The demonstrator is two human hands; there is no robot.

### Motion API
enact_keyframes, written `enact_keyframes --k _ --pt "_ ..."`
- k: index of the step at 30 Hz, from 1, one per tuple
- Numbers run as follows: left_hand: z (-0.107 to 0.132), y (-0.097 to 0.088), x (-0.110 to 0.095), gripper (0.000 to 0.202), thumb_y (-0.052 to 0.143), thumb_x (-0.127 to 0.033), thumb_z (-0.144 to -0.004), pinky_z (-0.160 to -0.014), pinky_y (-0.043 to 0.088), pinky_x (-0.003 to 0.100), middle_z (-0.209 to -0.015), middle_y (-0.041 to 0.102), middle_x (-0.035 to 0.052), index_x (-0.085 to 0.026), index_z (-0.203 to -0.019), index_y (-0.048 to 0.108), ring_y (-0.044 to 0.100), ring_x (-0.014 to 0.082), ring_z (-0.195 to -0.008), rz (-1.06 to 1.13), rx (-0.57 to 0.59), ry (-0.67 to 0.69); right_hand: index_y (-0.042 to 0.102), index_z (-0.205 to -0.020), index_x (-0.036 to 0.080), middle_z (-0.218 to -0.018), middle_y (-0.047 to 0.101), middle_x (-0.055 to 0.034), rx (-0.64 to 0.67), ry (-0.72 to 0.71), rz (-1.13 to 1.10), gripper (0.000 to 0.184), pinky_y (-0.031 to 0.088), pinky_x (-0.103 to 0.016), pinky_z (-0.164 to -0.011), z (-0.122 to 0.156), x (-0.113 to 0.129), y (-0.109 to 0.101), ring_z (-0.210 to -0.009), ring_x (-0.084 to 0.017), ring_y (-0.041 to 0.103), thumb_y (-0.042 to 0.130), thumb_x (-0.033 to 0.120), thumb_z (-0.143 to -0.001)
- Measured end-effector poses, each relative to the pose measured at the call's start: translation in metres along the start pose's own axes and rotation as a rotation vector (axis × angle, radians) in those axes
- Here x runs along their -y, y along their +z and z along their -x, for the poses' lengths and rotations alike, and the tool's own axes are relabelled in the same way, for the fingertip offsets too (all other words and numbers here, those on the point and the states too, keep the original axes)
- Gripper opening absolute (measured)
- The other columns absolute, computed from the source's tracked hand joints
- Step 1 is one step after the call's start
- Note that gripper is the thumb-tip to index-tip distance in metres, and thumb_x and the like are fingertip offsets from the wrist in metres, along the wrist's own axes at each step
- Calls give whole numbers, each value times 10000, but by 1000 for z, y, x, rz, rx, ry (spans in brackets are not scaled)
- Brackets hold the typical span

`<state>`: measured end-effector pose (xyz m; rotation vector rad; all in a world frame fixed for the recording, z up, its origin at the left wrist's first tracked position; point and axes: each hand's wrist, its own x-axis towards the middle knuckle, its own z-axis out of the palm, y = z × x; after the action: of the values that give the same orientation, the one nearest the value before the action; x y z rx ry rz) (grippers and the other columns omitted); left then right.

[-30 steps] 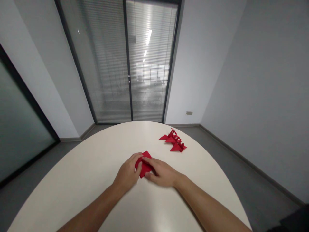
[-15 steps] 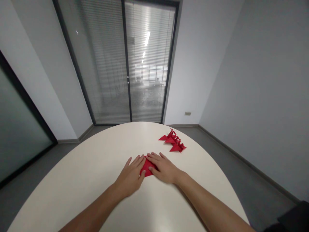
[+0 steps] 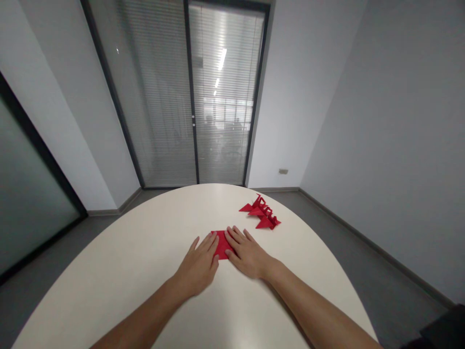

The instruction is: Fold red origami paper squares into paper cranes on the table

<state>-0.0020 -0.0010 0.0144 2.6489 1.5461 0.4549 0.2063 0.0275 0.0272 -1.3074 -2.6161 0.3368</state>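
Observation:
A small folded sheet of red paper (image 3: 223, 246) lies flat on the table between my hands. My left hand (image 3: 199, 265) rests on its left side, fingers stretched out and laid over the edge. On the right side lies my right hand (image 3: 248, 253), also flat, with its fingers spread and the thumb touching the paper. Both hands hide the paper's side edges. Beyond my right hand, several red origami cranes (image 3: 262, 213) stand close together in a slanting row.
The round white table (image 3: 152, 237) has a curved edge that drops off to grey floor all around. A glass partition with blinds (image 3: 163, 97) stands past the far edge. Something black (image 3: 443, 329) shows at the lower right corner.
The red paper has turned so its far edge lies nearly straight across, where it was slanted before. My right hand's fingers have shifted slightly right; more paper shows between the hands.

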Motion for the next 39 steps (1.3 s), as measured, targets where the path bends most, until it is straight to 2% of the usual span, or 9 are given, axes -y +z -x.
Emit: enact_keyframes --k 5,8,14,19,24,26,31,35,39 --pt "-1 -5 -5 476 415 -232 -940 -1187 259 573 -1458 542 150 -129 -1382 559 405 323 -1424 -30 -112 -55 248 -1571 127 -1622 202 -157 30 28 -2 651 110 -570 -1221 4 2 -2 -1520 -316 142 339 462 -1020" --pt "-1 -8 -3 458 407 -204 -944 -1199 251 546 -1458 548 129 -141 -1366 573 402 297 -1427 -19 -160 -30 247 -1573 152 -1623 211 -147 44 -19 -10 679 69 -572 -1224 7 5 -7 -1522 -322 121 410 462 -991" --pt "-2 -5 4 545 380 -191 -942 -1184 292 504 -1535 452 104 -163 -1483 431 403 247 -1433 10 14 30 216 -1580 170 -1628 195 -134 118 -97 -47 722 104 -522 -1234 8 9 -16 -1521 -305 131 444 480 -969" --pt "-5 -4 2 525 388 -153 -918 -1179 274 568 -1537 435 135 -112 -1427 509 347 310 -1458 -73 -33 -50 220 -1578 135 -1630 180 -141 88 -1 -53 814 125 -539 -1228 9 7 -15 -1522 -342 97 414 620 -954" --pt "-4 -6 2 566 414 -87 -875 -1193 307 470 -1533 454 99 -144 -1431 504 403 221 -1432 0 31 81 196 -1584 143 -1636 171 -132 76 32 -38 905 107 -541 -1227 9 5 -13 -1523 -360 60 394 722 -917" --pt "-4 -6 2 551 405 -102 -892 -1189 313 486 -1514 483 99 -143 -1432 503 423 228 -1419 3 50 73 180 -1585 128 -1637 158 -140 79 38 -33 952 109 -531 -1229 9 4 -13 -1522 -365 51 398 750 -898" --pt "-4 -4 2 523 410 -87 -888 -1180 297 559 -1482 521 121 -123 -1388 559 417 299 -1417 -43 -4 -38 150 -1586 125 -1638 126 -151 105 5 -42 971 95 -540 -1228 12 2 -16 -1523 -360 32 384 765 -894" --pt "-4 -3 4 553 428 -39 -855 -1190 285 541 -1461 554 75 -184 -1362 593 364 295 -1449 1 -20 -10 136 -1587 133 -1638 110 -155 108 -6 -54 961 83 -548 -1227 13 0 -16 -1523 -359 18 394 754 -901" --pt "-1 -3 4 497 433 -117 -907 -1197 227 585 -1466 548 83 -190 -1377 577 316 318 -1470 -15 -49 -31 166 -1586 144 -1637 116 -158 84 7 -46 952 75 -552 -1226 12 0 -13 -1523 -361 25 416 751 -897"
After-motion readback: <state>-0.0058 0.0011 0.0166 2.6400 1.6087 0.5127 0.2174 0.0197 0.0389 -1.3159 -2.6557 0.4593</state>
